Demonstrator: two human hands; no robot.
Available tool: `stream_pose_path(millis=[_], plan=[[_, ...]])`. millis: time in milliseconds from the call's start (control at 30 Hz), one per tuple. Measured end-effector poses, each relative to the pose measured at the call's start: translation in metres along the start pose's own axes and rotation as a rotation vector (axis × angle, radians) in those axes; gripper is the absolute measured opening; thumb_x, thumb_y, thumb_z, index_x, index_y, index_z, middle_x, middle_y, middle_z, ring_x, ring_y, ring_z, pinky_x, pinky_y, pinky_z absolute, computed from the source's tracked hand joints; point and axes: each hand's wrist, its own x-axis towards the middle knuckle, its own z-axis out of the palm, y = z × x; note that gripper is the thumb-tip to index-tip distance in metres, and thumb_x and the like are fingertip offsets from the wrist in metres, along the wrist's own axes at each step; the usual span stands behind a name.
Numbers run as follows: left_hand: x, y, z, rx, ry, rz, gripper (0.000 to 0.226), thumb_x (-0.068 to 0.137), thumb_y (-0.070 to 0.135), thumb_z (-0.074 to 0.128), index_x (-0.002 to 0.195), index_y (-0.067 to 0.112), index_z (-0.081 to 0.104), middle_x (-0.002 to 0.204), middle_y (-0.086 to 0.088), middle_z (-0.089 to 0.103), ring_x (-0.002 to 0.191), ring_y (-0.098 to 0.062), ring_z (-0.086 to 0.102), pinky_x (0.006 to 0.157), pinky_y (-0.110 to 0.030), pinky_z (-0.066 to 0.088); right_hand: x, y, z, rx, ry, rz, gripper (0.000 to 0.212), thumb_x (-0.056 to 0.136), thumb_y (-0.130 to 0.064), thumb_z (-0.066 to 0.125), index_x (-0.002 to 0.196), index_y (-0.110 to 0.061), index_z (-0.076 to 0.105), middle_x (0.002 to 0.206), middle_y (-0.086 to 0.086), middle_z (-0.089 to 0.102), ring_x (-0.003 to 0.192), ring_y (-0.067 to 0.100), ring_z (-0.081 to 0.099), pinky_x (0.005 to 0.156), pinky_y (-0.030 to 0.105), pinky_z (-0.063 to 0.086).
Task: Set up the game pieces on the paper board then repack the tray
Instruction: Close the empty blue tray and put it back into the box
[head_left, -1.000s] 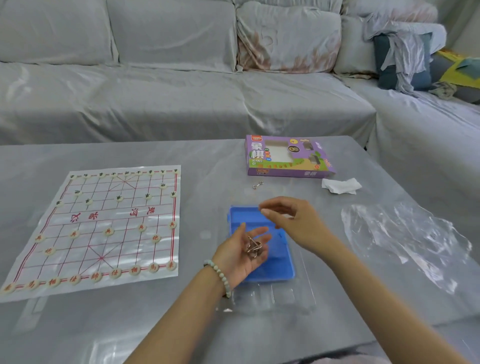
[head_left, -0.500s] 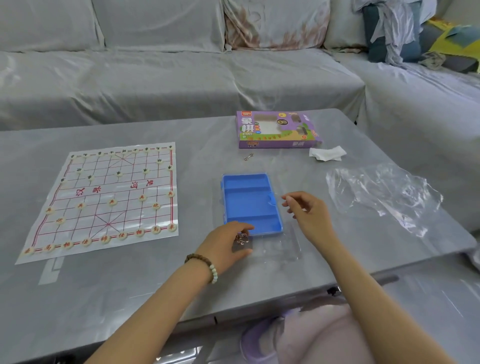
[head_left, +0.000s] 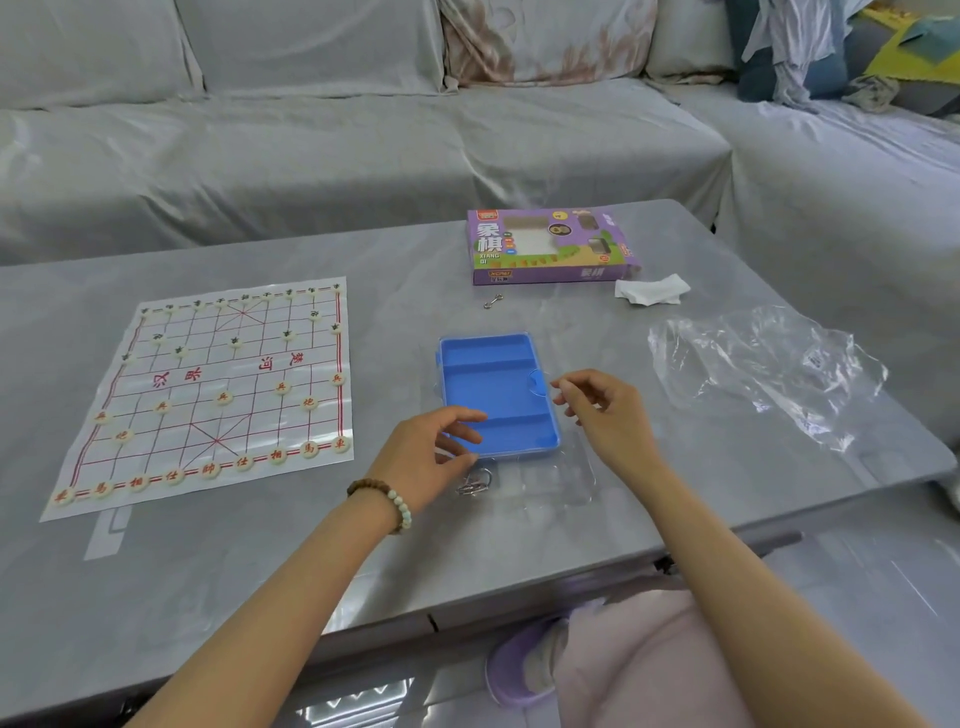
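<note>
The paper board (head_left: 208, 395) lies flat on the left of the table with round cream game pieces (head_left: 223, 397) standing on its grid points. An empty blue tray (head_left: 498, 395) sits in the middle, resting on a clear plastic lid (head_left: 561, 480). My left hand (head_left: 431, 457) hovers at the tray's near left corner with fingers loosely curled, holding nothing. A metal ring puzzle (head_left: 475, 483) lies on the table just below its fingertips. My right hand (head_left: 605, 410) hangs relaxed at the tray's right edge, empty.
A purple game box (head_left: 550, 247) lies at the back, with a small metal hook (head_left: 493, 300) in front of it and a crumpled white tissue (head_left: 652, 288) beside it. A clear plastic bag (head_left: 763, 364) spreads on the right. A grey sofa stands behind the table.
My left hand carried the metal ring puzzle down from above the tray and let it go on the table by the tray's near edge. The right hand moved to the tray's right side.
</note>
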Motion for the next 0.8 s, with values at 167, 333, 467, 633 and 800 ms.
stream_pose_path(millis=[167,333,467,633,800], plan=[[0.0,-0.011,0.001,0.383,-0.027,0.063,0.059,0.075,0.042,0.072,0.128,0.031,0.048,0.133,0.009,0.047,0.124,-0.01,0.04,0.106,-0.024,0.028,-0.003,-0.005,0.01,-0.032,-0.08,-0.046,0.012,0.092,-0.016,0.056,0.093,-0.015,0.068,0.079,-0.008,0.067,0.067,-0.008,0.059,0.067,0.008,0.045],[0.012,-0.036,0.005,0.544,-0.035,-0.13,0.114,0.061,0.065,0.07,0.147,0.03,0.003,0.156,-0.002,0.003,0.144,-0.022,0.003,0.117,-0.04,0.009,-0.001,-0.001,0.015,-0.05,-0.105,-0.047,0.012,0.092,-0.017,0.057,0.092,-0.018,0.068,0.079,-0.008,0.067,0.069,-0.006,0.06,0.07,0.012,0.047],[0.023,-0.039,0.005,0.497,-0.06,-0.135,0.12,0.059,0.067,0.069,0.147,0.03,-0.003,0.157,-0.003,-0.004,0.144,-0.024,0.0,0.116,-0.043,0.009,0.003,0.002,0.015,-0.063,-0.089,-0.046,0.012,0.092,-0.017,0.056,0.094,-0.018,0.068,0.083,-0.008,0.068,0.074,-0.004,0.062,0.073,0.016,0.049],[0.044,-0.038,-0.008,0.299,0.078,-0.12,0.086,0.082,0.056,0.053,0.147,0.019,0.012,0.156,-0.004,0.01,0.143,-0.021,0.009,0.117,-0.04,0.013,0.033,-0.003,0.017,-0.075,-0.006,-0.048,0.011,0.091,-0.019,0.058,0.096,-0.019,0.068,0.093,-0.004,0.068,0.081,0.007,0.06,0.068,0.01,0.047],[0.087,-0.036,-0.006,0.277,0.096,-0.092,0.076,0.083,0.067,0.035,0.143,0.02,0.027,0.146,-0.004,0.034,0.135,-0.024,0.031,0.111,-0.045,0.028,0.101,-0.004,0.037,-0.222,-0.048,-0.065,0.023,0.09,-0.024,0.059,0.112,-0.019,0.062,0.114,-0.003,0.062,0.099,0.011,0.056,0.076,0.013,0.039]])
